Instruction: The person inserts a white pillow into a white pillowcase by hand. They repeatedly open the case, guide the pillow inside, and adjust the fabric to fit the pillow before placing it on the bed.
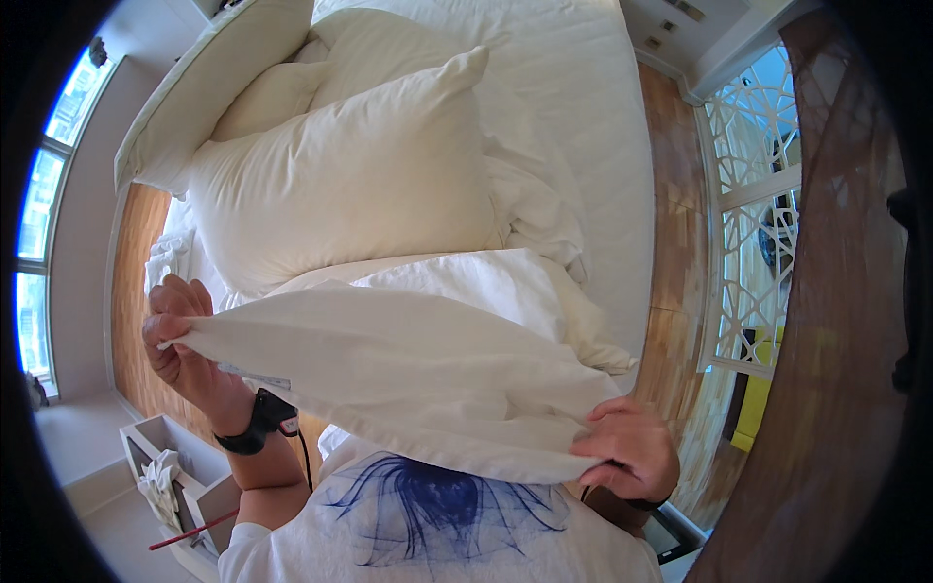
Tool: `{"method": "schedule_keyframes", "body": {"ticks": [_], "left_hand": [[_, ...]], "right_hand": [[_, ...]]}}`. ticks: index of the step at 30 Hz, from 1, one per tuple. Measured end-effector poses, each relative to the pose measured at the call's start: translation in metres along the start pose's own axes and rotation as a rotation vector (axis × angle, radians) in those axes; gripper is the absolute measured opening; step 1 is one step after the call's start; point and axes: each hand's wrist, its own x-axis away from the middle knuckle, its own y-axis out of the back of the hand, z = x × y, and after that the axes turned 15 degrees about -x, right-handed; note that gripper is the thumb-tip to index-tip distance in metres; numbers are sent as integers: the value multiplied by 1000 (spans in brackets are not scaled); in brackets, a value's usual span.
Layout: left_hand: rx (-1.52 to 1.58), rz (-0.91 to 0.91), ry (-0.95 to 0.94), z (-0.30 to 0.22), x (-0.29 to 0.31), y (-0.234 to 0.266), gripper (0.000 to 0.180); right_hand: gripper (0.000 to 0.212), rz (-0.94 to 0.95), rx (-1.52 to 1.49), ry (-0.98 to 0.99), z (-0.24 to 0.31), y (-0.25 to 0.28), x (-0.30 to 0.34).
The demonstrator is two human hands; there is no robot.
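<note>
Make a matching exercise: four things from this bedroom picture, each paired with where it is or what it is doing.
Things:
1. left hand
2. right hand
3. big pillow
4. wristband

Places or states:
A. lies on the bed
B. grips the near right edge of the held pillow
C. sits on the left wrist
D. pinches the pillow's left corner

Pairs: 1-D, 2-B, 3-A, 4-C
</note>
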Motion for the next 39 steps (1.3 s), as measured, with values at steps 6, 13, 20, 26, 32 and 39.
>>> {"method": "schedule_keyframes", "body": {"ticks": [6,13,20,26,32,39], "left_hand": [[9,-40,38,-16,3,0,26],[-2,-79,74,-22,9,0,31],[-31,-45,45,-18,9,9,29],[-8,49,2,-5,7,16,22],[-34,164,27,5,4,22,20],[-9,172,47,10,7,25,22]], "right_hand": [[14,-639,-114,-131,-2,-22,4],[28,-538,285,-215,-37,-15,-21],[21,-650,105,-193,-40,-17,-13],[17,-1040,13,68,-31,-20,-4],[19,-572,-147,-137,-22,1,12],[26,-377,-348,-419,-27,-1,8]]}}
